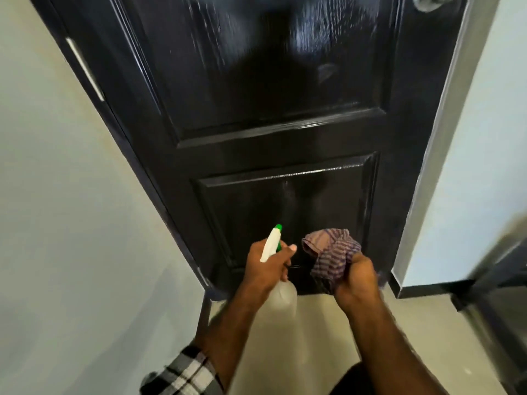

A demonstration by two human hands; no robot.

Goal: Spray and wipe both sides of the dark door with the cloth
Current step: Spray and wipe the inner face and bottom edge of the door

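Note:
The dark panelled door (256, 143) fills the middle of the head view, its upper panel streaked with wet sheen. My left hand (268, 266) grips a clear spray bottle (273, 245) with a white head and green nozzle, aimed at the lower panel, a finger lying over the trigger. A faint mist hangs just above the nozzle. My right hand (358, 276) holds a bunched purple striped cloth (332, 253) close to the lower panel, right of the bottle. Whether the cloth touches the door I cannot tell.
A silver door knob (430, 1) shows at the top right. Pale walls (57, 195) flank the door on both sides. A black skirting (427, 289) runs along the right wall above the light tiled floor (413, 337). A metal hinge (85, 69) sits on the left frame.

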